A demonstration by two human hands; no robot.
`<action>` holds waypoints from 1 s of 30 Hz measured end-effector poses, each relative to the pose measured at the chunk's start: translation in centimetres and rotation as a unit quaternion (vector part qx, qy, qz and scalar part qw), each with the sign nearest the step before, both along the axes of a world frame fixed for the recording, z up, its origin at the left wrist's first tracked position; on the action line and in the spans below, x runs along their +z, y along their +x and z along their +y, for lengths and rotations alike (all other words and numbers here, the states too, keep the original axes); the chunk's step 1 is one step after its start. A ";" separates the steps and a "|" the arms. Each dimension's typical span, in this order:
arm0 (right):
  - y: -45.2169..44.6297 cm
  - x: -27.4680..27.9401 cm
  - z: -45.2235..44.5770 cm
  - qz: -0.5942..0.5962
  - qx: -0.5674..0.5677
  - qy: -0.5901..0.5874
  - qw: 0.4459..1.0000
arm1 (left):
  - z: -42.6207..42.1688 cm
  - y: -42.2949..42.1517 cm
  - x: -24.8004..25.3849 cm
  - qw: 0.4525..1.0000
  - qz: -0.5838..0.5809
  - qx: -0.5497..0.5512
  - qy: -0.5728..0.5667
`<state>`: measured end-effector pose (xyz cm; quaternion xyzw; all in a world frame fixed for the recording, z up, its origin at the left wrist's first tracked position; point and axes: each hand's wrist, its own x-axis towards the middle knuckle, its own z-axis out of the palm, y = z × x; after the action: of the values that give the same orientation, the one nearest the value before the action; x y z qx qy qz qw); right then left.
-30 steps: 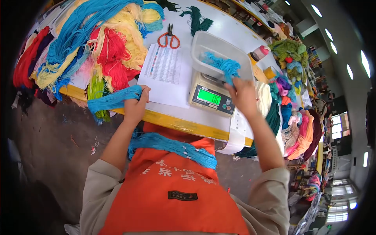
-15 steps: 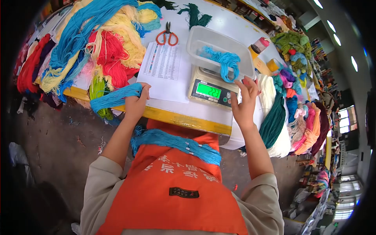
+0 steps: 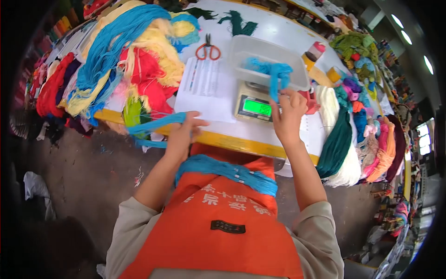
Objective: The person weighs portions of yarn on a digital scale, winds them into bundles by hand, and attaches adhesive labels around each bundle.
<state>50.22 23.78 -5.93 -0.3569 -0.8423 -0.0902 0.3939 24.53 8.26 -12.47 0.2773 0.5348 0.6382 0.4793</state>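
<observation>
My left hand [image 3: 182,132] is closed around a hank of turquoise yarn [image 3: 155,124], which trails off to the left past the table edge. At the front rim of a clear plastic tub [image 3: 238,52], my right hand [image 3: 290,114] pinches the strands of more turquoise yarn [image 3: 274,83] that hang down over the tub's side. The rest of that yarn lies inside the tub. Beneath the tub stands a digital scale [image 3: 241,103] with a lit green display [image 3: 257,107], its digits blurred. Another turquoise hank [image 3: 227,174] lies across the waist of my orange apron.
Red-handled scissors [image 3: 207,52] and a printed sheet [image 3: 200,86] lie left of the tub. Coloured yarn [image 3: 146,69] is heaped at the table's left. White yarn [image 3: 328,103] and dark green yarn [image 3: 335,137] drape over the right edge. A yellow band [image 3: 232,140] marks the front edge.
My right hand has taken hold of the tub's yarn and stretched some strands over the rim. The left hand's fingers have shifted on its hank. The display's digits differ. The whole view has shifted.
</observation>
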 end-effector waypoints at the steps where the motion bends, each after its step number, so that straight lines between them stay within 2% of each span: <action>1: -0.6 0.4 -1.2 0.033 0.018 -0.050 0.998 | -0.5 1.1 1.3 0.998 -0.038 -0.040 0.019; 2: -1.2 -0.6 -2.5 0.143 0.099 -0.223 0.959 | -0.8 2.2 2.9 0.991 -0.083 -0.086 0.064; 3: -2.0 -1.5 -4.1 0.247 0.172 -0.384 0.873 | -0.8 3.2 4.4 0.977 -0.126 -0.133 0.111; 4: -2.5 -0.5 -6.3 0.255 0.152 -0.548 0.782 | -0.8 4.1 5.1 0.969 -0.159 -0.144 0.125; 7: -4.7 2.1 -10.7 0.363 0.257 -0.639 0.628 | -0.1 5.7 5.8 0.949 -0.193 -0.195 0.158; 10: -4.5 0.6 -10.6 0.349 0.258 -0.614 0.660 | 0.1 6.8 6.3 0.933 -0.236 -0.230 0.144; 14: -3.7 0.9 -10.6 0.340 0.260 -0.609 0.668 | 0.2 7.2 6.2 0.942 -0.219 -0.214 0.135; 16: -3.4 1.8 -10.8 0.406 0.250 -0.648 0.594 | 0.4 6.7 5.7 0.932 -0.238 -0.224 0.159; 20: -3.1 1.3 -10.5 0.408 0.237 -0.664 0.580 | 0.0 7.0 6.6 0.942 -0.227 -0.203 0.142; 22: -3.2 1.3 -10.5 0.404 0.233 -0.656 0.594 | -0.6 7.0 7.5 0.978 0.021 -0.198 0.056; 23: -3.3 1.4 -10.6 0.404 0.233 -0.656 0.593 | -0.4 7.1 7.0 0.978 0.021 -0.198 0.056; 25: -3.4 1.8 -10.5 0.455 0.245 -0.664 0.541 | 0.2 7.4 5.7 0.973 -0.074 -0.152 0.155; 26: -3.3 1.7 -10.5 0.454 0.245 -0.664 0.541 | 0.2 7.3 5.4 0.973 -0.075 -0.151 0.155; 28: -3.3 1.2 -10.4 0.431 0.224 -0.656 0.578 | -0.1 7.3 5.9 0.981 -0.043 -0.147 0.119; 30: -3.4 1.3 -10.4 0.418 0.214 -0.653 0.594 | 0.2 7.3 5.7 0.980 -0.012 -0.145 0.137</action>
<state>46.83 13.35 -4.64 -0.3262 -0.4708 0.7302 0.3726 31.85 8.43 -6.79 0.4068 0.3907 0.6327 0.5307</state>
